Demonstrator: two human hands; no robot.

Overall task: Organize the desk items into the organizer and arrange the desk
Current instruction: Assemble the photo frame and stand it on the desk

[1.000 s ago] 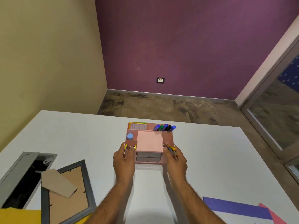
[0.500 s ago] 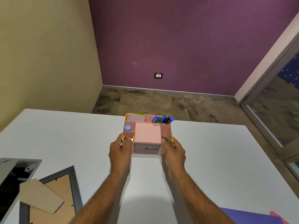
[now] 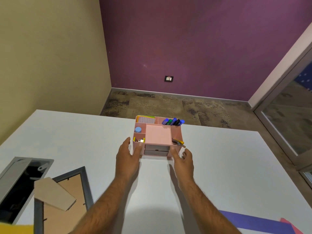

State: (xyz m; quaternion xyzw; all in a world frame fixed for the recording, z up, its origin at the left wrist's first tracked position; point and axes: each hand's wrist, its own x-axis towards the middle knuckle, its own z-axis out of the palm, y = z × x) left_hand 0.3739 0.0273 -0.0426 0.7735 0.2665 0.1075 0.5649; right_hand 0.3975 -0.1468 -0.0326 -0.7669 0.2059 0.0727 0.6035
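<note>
Head view, near to far. Bottom left on the white bench (image 3: 228, 166): a yellow sheet corner (image 3: 16, 229), two picture frames (image 3: 84, 183) lying face down, one with a loose cardboard backing (image 3: 54, 193) across it. Bottom right: purple paper (image 3: 256, 222) and a pink corner (image 3: 290, 225).

Both forearms reach forward. Left hand (image 3: 126, 159): fingers spread and loosely open, tips touching the front left corner of the pink organizer (image 3: 157, 136), nothing gripped. Right hand (image 3: 184, 160): fingers open and curled, tips at or just off the front right corner; contact there is hard to tell. Half a second ago both hands clasped the organizer's sides; now they have slackened and drawn back toward the body.

Organizer sits at the far edge of the bench, farther out than a second ago. Two grey drawers face the person. Markers (image 3: 173, 122) stand in the back right compartment, a blue round thing (image 3: 138, 129) at left, a notepad (image 3: 146, 119) back left.
</note>
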